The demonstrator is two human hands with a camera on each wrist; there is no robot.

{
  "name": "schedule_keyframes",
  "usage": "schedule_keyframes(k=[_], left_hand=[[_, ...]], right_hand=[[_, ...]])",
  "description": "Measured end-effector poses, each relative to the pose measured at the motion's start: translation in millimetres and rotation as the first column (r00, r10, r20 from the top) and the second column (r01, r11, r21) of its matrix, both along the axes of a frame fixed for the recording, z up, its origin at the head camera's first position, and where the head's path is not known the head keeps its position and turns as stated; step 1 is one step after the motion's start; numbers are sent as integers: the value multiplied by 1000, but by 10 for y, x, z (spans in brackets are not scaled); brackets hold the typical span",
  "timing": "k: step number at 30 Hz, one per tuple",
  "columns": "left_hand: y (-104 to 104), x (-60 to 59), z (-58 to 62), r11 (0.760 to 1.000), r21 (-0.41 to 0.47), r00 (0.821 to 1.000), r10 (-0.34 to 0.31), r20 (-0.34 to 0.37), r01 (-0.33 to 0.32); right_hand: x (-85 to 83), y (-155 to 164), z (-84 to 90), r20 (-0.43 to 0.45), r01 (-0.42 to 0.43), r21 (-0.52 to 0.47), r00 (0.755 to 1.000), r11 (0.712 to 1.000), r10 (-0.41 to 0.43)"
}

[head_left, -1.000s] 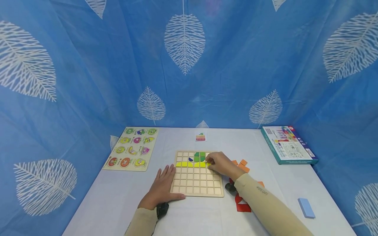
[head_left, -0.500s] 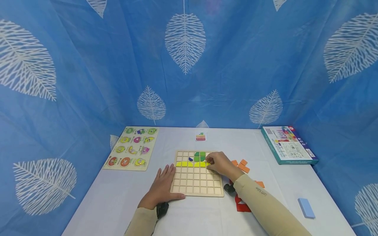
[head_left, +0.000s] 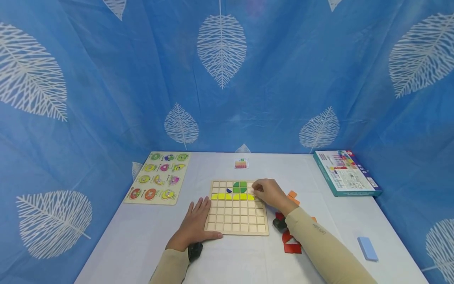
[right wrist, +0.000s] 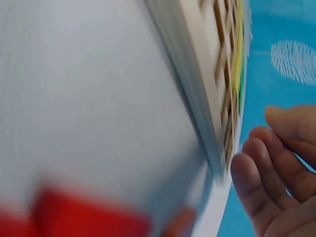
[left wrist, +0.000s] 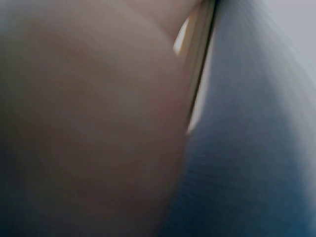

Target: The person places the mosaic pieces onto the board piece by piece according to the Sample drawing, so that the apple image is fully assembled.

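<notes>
A wooden grid board [head_left: 235, 227] lies on the white table, also seen edge-on in the right wrist view. A row of yellow tiles [head_left: 232, 197] crosses it, with green tiles [head_left: 239, 187] and a small dark blue tile [head_left: 229, 190] above. My left hand [head_left: 194, 225] rests with straight fingers along the board's left side, thumb at the near left corner. Over the board's upper right edge hovers my right hand [head_left: 270, 194], fingers loosely bent; the right wrist view shows no tile in the fingers [right wrist: 269, 168].
Red pieces [head_left: 292, 248] and orange pieces [head_left: 293, 197] lie right of the board, partly behind my right forearm. A small pattern card [head_left: 241, 163] is beyond it. A fruit puzzle board [head_left: 156, 179] lies left, a game box [head_left: 345, 173] and a blue block [head_left: 367, 249] right.
My right hand has let go of a yellow tile at the right end of the row and drawn slightly up and right. The left hand has stayed in place.
</notes>
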State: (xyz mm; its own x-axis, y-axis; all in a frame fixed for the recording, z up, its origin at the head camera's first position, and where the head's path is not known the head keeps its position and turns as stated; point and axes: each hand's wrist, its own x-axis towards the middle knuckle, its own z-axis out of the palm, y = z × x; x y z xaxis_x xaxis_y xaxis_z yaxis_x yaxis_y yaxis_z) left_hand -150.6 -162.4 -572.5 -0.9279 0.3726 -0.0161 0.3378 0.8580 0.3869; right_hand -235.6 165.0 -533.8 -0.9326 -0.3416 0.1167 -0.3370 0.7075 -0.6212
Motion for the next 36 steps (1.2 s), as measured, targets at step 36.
schedule_keyframes(k=[36], left_hand=[[-6,-6,9,1000,3,1000,-4,-3,4]], right_hand=[[-47,733,-22,185,142,203,966,969,-180]])
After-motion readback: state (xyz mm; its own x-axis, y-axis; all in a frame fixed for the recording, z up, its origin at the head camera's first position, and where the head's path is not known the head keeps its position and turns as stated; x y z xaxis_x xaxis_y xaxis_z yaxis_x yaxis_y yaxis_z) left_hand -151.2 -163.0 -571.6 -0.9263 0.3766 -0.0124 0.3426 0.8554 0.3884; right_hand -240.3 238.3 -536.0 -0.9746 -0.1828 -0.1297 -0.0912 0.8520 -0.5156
